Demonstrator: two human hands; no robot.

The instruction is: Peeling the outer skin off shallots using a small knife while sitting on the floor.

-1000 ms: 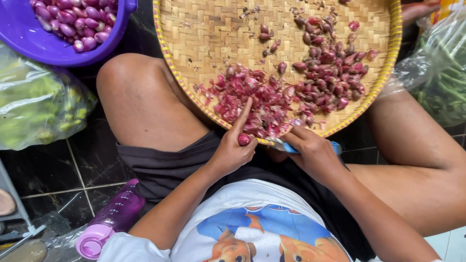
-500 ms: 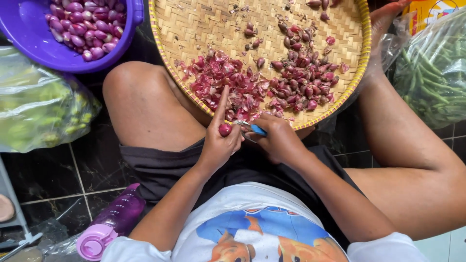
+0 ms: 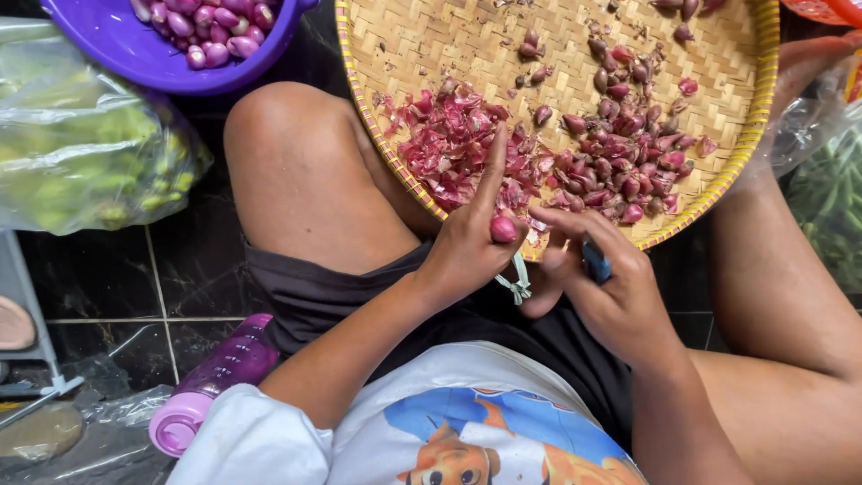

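My left hand (image 3: 471,242) holds a small pink shallot (image 3: 503,229) between thumb and fingers, its index finger stretched out over the tray. My right hand (image 3: 606,287) grips a small knife with a blue handle (image 3: 595,263), close beside the shallot. Both hands hover at the near rim of a round woven bamboo tray (image 3: 413,36) resting on my lap. The tray carries a heap of red shallot skins (image 3: 449,144) on the left and several unpeeled shallots (image 3: 628,153) on the right.
A purple bowl (image 3: 117,45) of peeled shallots sits at the upper left. A clear bag of green vegetables (image 3: 81,153) lies left of my knee. A purple bottle (image 3: 211,382) lies on the dark tiled floor. Another bag of greens (image 3: 831,198) is at right.
The view has shifted, so the tray and bowl sit further left. My hands stay together at the tray's near rim, still working the shallot with the knife.
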